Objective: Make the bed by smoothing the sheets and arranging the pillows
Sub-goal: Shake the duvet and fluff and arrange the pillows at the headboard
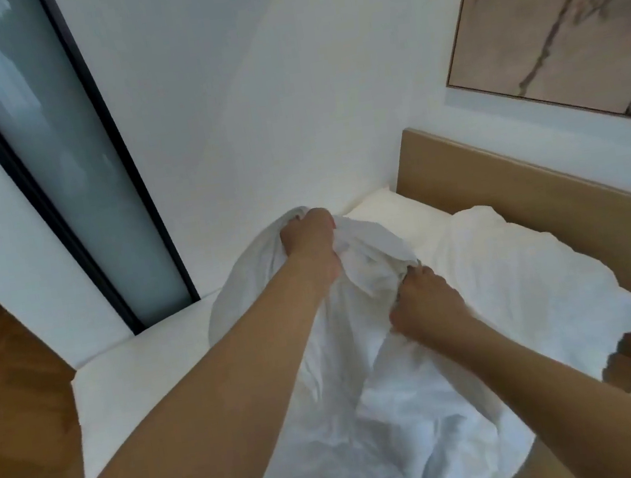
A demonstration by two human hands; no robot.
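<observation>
Left hand [307, 236] and right hand [422, 301] are each clenching bunched white sheet [366, 353], fingers closed, lifting it over the bed [129, 370]; pillow [382, 209] is lying at the headboard [521, 185]. Risk: uneven pulling is likely leaving folds or dragging the pillow askew.

soft, even indoor light, a wide-angle frame with a slight overall blur

the white wall [244, 86] and the bedding [513, 272] are bright, close to washed out, so the folds in the cloth show only as faint grey shadows. no hard shadows or glare anywhere; where the light comes from cannot be told. straight lines bend towards the edges: the dark door frame [55, 186] leans and the headboard [541, 182] tilts. the picture on the wall [558, 14] looks smeared, and the forearms near the bottom edge are soft and out of focus.
</observation>
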